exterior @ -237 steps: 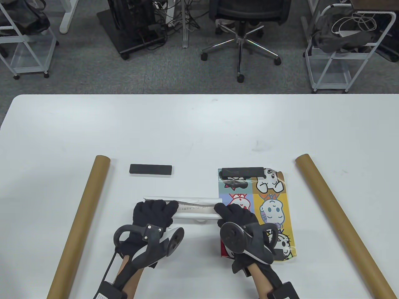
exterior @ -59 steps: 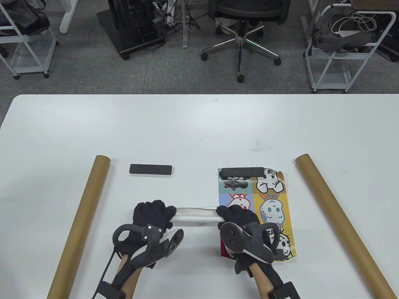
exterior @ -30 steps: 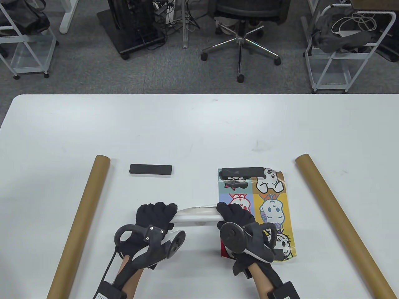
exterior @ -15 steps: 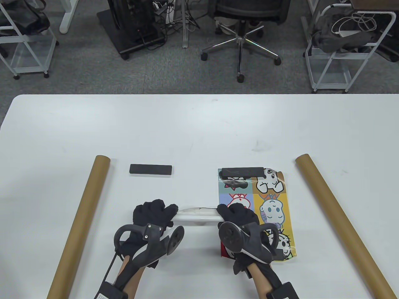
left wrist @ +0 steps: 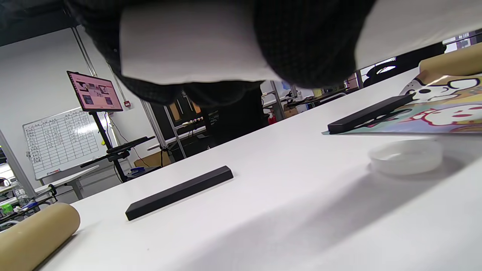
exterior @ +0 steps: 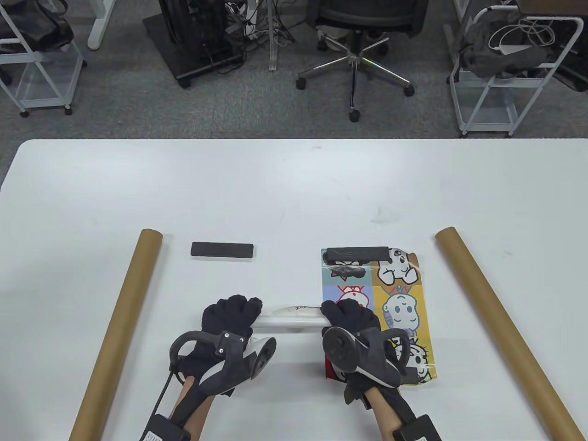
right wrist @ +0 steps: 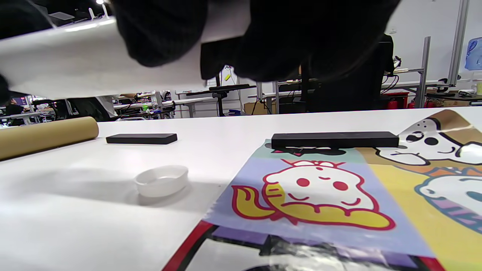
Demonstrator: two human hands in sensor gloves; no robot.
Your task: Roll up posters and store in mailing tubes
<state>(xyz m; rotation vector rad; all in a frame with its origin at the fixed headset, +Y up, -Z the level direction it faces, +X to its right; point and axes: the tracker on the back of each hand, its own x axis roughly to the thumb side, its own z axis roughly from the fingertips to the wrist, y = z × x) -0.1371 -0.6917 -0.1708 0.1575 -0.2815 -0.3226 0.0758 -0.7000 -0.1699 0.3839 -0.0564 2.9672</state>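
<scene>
A white rolled poster (exterior: 288,317) is held off the table between both hands. My left hand (exterior: 232,314) grips its left end, and my right hand (exterior: 347,314) grips its right end. The roll fills the top of the left wrist view (left wrist: 188,41) and the right wrist view (right wrist: 94,60). A flat colourful cartoon poster (exterior: 390,298) lies under my right hand, pinned at its far edge by a black bar (exterior: 356,254). One brown mailing tube (exterior: 120,324) lies at the left, another brown mailing tube (exterior: 500,321) at the right.
A second black bar (exterior: 222,250) lies loose between the left tube and the flat poster. A small white cap (right wrist: 162,180) sits on the table under the roll. Chairs and carts stand beyond the table's far edge.
The white poster has been wound from a loose roll with a free flap into a tight roll. Over the last second my left hand shifted slightly right along it.
</scene>
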